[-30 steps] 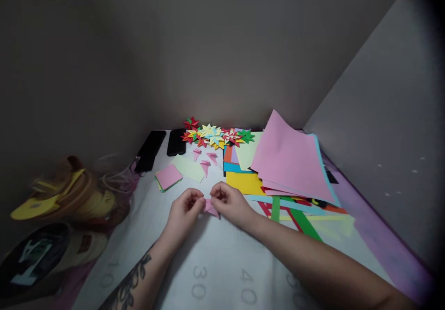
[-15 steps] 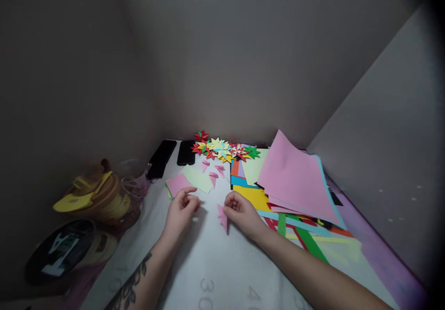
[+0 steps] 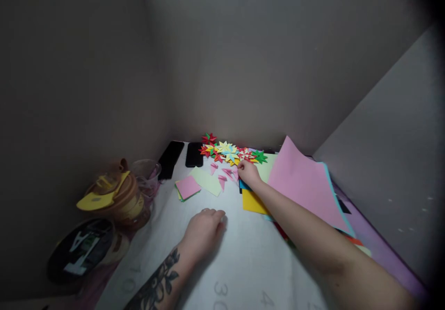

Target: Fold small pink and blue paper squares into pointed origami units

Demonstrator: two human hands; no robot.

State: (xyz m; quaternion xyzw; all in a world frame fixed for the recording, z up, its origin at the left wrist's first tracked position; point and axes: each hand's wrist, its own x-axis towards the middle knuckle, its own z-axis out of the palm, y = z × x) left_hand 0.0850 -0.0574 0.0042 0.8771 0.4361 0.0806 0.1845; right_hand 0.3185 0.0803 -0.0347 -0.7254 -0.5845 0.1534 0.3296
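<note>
The right hand [image 3: 249, 173] reaches to the far part of the desk [image 3: 167, 226], its fingertips at a pink folded piece [image 3: 235, 174]. That piece lies just left of the hand, partly covered by it; whether the fingers are clamped on it or only touching, I cannot tell. Three other pink folded pieces [image 3: 222, 183] lie close by to its left, and behind them is a heap of paper stars [image 3: 227, 151], overlapping so much that their number is unclear.

The left hand [image 3: 204, 232] is nearer, low over the white surface, its back up and fingers close together, slightly bent. Its palm is hidden, so I cannot tell whether it grips anything.

Left of the pieces, a pale green sheet [image 3: 207, 181] runs partly under small paper squares [image 3: 188, 187]. On the right, a large pink sheet [image 3: 302, 189] covers others, and the right forearm hides most of the strips beneath it. The brown-and-yellow object [image 3: 111, 192] at far left is hard to make out; printed numerals are cut off at the near edge.
</note>
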